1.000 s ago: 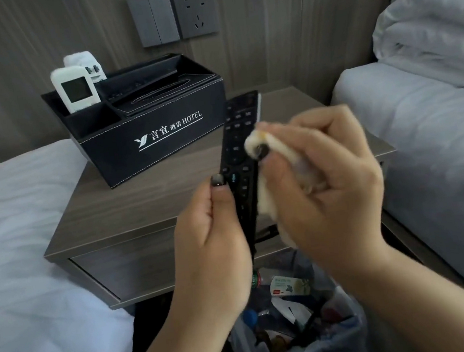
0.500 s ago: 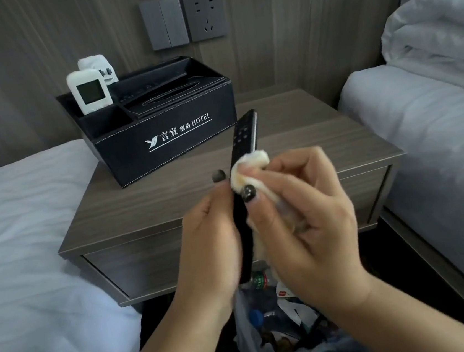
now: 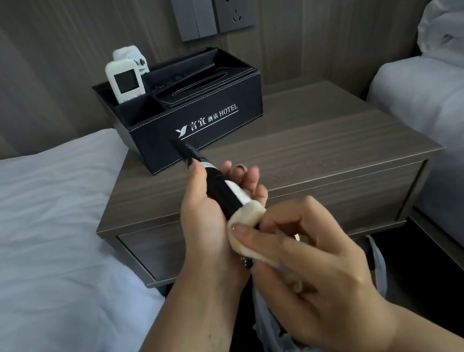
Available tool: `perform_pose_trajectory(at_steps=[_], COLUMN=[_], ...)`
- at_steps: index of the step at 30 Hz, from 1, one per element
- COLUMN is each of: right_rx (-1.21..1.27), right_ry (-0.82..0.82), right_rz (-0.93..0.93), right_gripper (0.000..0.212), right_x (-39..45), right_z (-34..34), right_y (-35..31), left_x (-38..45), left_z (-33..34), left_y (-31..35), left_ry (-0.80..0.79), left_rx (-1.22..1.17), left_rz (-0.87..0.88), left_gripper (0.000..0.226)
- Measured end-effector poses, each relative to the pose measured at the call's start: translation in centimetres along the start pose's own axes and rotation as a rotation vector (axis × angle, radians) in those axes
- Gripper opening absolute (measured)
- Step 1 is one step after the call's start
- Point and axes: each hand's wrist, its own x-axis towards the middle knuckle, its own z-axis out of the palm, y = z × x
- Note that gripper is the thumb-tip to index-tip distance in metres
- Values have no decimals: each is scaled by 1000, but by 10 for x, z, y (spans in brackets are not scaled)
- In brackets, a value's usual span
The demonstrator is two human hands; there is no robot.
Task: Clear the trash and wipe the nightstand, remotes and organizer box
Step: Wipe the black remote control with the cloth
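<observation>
My left hand (image 3: 209, 219) grips a long black remote (image 3: 217, 186), its far end tilted up and left toward the black organizer box (image 3: 213, 120). My right hand (image 3: 308, 271) pinches a pale cream wipe (image 3: 248, 229) wrapped around the remote's near end. The organizer box stands at the back left of the wooden nightstand (image 3: 323, 148). A white remote (image 3: 126, 82) stands upright in the box's left compartment, with a second white item (image 3: 130, 55) behind it.
White beds flank the nightstand on the left (image 3: 43, 226) and right (image 3: 454, 110). A translucent trash bag (image 3: 275, 341) sits on the floor beneath my hands, mostly hidden by them. Wall switches and a socket (image 3: 212, 11) are above the box.
The remote has swung from upright to leaning away to the left, turned to its edge. My right hand slid the wipe down from the middle to the near end. The view shifted downward.
</observation>
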Motion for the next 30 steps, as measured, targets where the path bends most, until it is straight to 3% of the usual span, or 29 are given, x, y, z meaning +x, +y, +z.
perform_pose_trajectory(at_steps=[5,9,13,18,22,24,30], right_rx=[-122,-169,-149,-166,-128,-87,-14], right_ry=[101,211,200,280,283,257,242], right_rz=[-14,-23,-81,52,51,101,244], right_gripper=[22,23,20,28,24,22,29], right_x=[2,8,15,17,18,19,25], right_z=[-2,-8,-4,-6,-1,2,6], right_y=[8,5,-4,4,-2,0,4], left_x=[-12,-12,-14,-12,-10,-8,-12], left_z=[3,1,-1,1,-4,-5,-7], left_y=[1,8,4,1,-11,-15,-31], left_ry=[-233,-280,-316,-294,-406,-412,-537], left_rx=[-266,-335,-198,-116,188,232,123], left_rz=[-100,-83,-148,-41,-139,-124,-118], left_gripper=[36,31,35,34,72,77,55])
